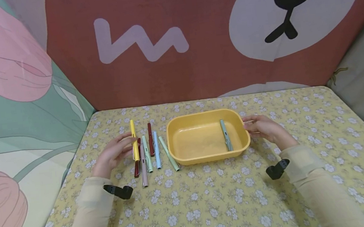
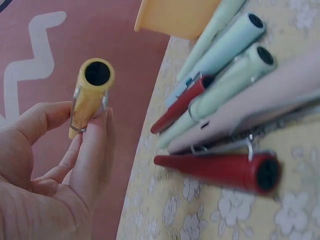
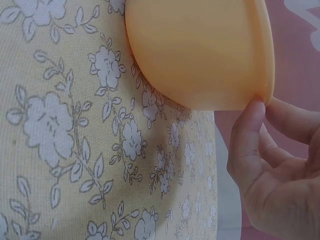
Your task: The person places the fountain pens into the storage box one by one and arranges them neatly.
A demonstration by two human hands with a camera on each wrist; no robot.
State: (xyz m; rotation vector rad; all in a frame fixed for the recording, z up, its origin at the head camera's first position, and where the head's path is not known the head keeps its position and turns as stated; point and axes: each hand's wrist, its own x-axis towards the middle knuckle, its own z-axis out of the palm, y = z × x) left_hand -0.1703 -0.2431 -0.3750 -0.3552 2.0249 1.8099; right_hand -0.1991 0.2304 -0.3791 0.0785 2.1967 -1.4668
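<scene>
My left hand [image 1: 112,153] pinches a yellow pen [image 1: 133,129] between thumb and fingers, above the left end of a group of pens. In the left wrist view, the black round end of the yellow pen [image 2: 86,107] faces the camera, its metal clip showing. Over at the right, my right hand [image 1: 263,128] holds the right end of a yellow plastic basin [image 1: 187,161]. The right wrist view has thumb and fingers pinching the rim of the basin [image 3: 210,55]. Inside the basin, toward its right side, lies one grey-green pen [image 1: 225,134].
Between left hand and basin lie a lilac pen [image 1: 144,169], dark red pens [image 1: 150,139], a blue pen [image 1: 157,149] and light green pens [image 1: 169,153]. One green pen lies right beside the basin's left wall. A flowered cloth [image 1: 204,200] covers the table, with a printed curtain [image 1: 165,78] behind.
</scene>
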